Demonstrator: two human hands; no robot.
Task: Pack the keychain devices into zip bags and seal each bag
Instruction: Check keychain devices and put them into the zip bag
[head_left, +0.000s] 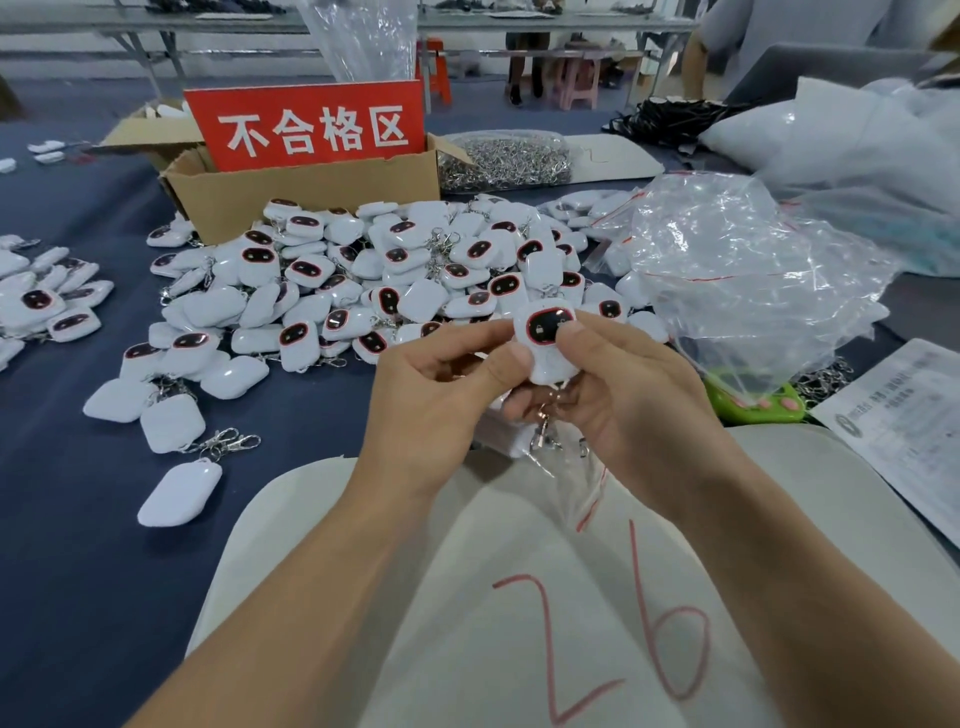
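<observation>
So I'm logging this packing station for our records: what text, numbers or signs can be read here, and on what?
"不合格区": white characters on the red sign standing in the cardboard box.
"26": handwritten in red on the white sheet nearest the camera.
Printed paper at the right edge: too blurred to read.
Keychain device in both hands: no readable words.

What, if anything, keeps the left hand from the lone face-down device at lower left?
Probably reachable, yes: only bare cloth lies between the left hand and the lone device, though its fingers pinch the held device.
</observation>
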